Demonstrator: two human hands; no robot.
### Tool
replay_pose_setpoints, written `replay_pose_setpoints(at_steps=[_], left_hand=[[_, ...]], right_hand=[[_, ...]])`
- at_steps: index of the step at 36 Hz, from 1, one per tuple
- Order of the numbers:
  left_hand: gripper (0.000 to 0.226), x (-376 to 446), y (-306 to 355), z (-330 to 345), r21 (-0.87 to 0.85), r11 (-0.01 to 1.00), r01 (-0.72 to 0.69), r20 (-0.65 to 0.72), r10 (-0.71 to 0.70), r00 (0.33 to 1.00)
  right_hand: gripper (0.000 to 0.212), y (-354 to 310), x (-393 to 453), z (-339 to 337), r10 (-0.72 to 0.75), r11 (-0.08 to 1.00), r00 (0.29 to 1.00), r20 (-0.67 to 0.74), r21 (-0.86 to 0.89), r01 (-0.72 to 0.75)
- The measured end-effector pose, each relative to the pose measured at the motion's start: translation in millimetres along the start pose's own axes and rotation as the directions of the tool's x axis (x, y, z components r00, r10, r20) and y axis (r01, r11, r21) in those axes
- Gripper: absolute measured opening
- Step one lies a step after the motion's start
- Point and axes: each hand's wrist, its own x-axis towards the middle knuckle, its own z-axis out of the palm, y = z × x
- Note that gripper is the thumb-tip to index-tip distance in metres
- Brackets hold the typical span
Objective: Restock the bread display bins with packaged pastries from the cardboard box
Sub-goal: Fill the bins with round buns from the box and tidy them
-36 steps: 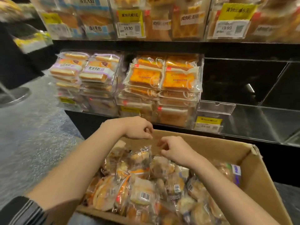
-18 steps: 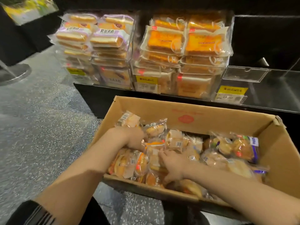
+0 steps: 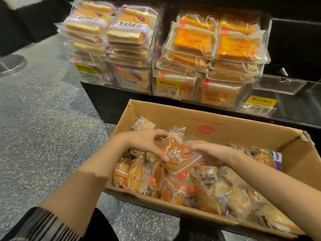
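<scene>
An open cardboard box (image 3: 239,131) on the floor holds several wrapped pastries. Above the pile, both hands hold one round brown bun in a clear wrapper (image 3: 175,155). My left hand (image 3: 147,145) grips its left side, thumb under and fingers over. My right hand (image 3: 212,152) pinches its right edge. Behind the box stand clear display bins: one with purple-labelled sandwich bread (image 3: 111,42), one with orange-wrapped cakes (image 3: 213,44), both stacked high. To the right a clear bin (image 3: 281,84) shows no packages inside.
Speckled grey floor (image 3: 43,127) spreads to the left of the box. A round metal base (image 3: 12,64) sits at the far left. Yellow price tags (image 3: 260,103) hang on the bin fronts. The black shelf base (image 3: 107,101) runs behind the box.
Both hands went down into the box, dug among the packages, and now hold one bun lifted just above the pile. The view has tilted down and closer.
</scene>
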Motion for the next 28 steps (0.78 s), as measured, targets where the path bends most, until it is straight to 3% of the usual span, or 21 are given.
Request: replay_pose_setpoints(at_steps=[2, 4, 6, 8, 9, 11, 13, 15, 18, 19, 22, 28], left_hand=[[0.065, -2, -1, -3, -0.184, 0.983, 0.005, 0.039, 0.003, 0.999], [0.051, -5, -3, -5, -0.340, 0.941, 0.007, 0.058, 0.014, 0.998], [0.060, -7, -6, -9, -0.389, 0.921, 0.011, 0.011, -0.007, 1.000], [0.078, -8, -11, -12, -0.360, 0.932, 0.037, -0.057, -0.061, 0.997], [0.085, -9, -14, -14, -0.343, 0.937, 0.059, -0.091, -0.096, 0.991], [0.089, -9, -20, -18, -0.351, 0.932, 0.093, -0.145, -0.152, 0.978], [0.083, -8, -22, -20, -0.347, 0.931, 0.115, -0.188, -0.189, 0.964], [0.081, -7, -20, -22, -0.315, 0.939, 0.137, -0.229, -0.215, 0.949], [0.081, -4, -8, -24, -0.297, 0.946, 0.133, -0.269, -0.217, 0.938], [0.079, -2, -2, -25, -0.300, 0.946, 0.123, -0.277, -0.209, 0.938], [0.072, 7, 19, -24, -0.346, 0.934, 0.088, -0.302, -0.199, 0.932], [0.068, 29, 61, -8, -0.516, 0.856, -0.038, -0.393, -0.198, 0.898]], right_hand=[[0.058, -6, 1, 0, -0.018, 1.000, 0.998, 0.059, 0.003, 0.018], [0.051, -11, 4, 1, -0.020, 0.998, 0.999, 0.051, 0.064, 0.016], [0.036, -14, 7, 6, -0.035, 0.982, 0.999, 0.009, 0.185, 0.033], [0.031, -9, 16, 8, 0.003, 0.956, 0.992, -0.125, 0.291, 0.034], [0.029, -5, 21, 11, 0.067, 0.966, 0.969, -0.236, 0.260, -0.003], [0.022, 15, 33, 11, 0.151, 0.981, 0.921, -0.359, -0.059, -0.184], [0.016, 35, 40, 14, 0.164, 0.860, 0.947, -0.276, -0.430, -0.274], [0.019, 47, 43, 28, 0.223, 0.690, 0.962, -0.159, -0.672, -0.271], [0.058, 67, 54, 46, 0.228, 0.222, 0.959, -0.171, -0.949, -0.222], [0.066, 73, 58, 48, 0.198, 0.158, 0.961, -0.192, -0.961, -0.225], [0.067, 85, 64, 50, 0.133, 0.248, 0.967, -0.219, -0.937, -0.246], [0.041, 58, 45, 47, 0.062, 0.425, 0.976, -0.207, -0.880, -0.214]])
